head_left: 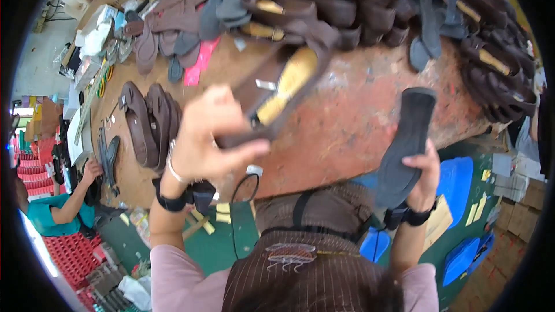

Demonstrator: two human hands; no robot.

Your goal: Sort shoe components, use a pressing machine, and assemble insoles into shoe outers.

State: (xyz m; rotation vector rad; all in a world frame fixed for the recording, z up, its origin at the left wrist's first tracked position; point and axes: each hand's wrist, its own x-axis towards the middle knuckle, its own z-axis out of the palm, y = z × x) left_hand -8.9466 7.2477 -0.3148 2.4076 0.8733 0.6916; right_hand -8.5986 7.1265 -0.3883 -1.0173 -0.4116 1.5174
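My left hand [211, 133], smeared by motion, is at the heel end of a brown shoe [289, 98] with a tan inside and a white label. The heel lies between its curled fingers and outstretched thumb, and the toe reaches toward the shoe pile. In my right hand [425, 173] is a dark grey shoe sole [406, 144], held upright at the table's front edge with the thumb across its face. A pair of brown shoes [147, 124] stands on the table to the left of my left hand.
Brown shoes [324, 0] are heaped along the far side of the worktable [347, 121], with more at the right [497, 75]. Loose grey soles [428, 23] lie among them. At the far left, another person's hand [92, 170] is at the table edge. Blue bins [454, 188] stand below right.
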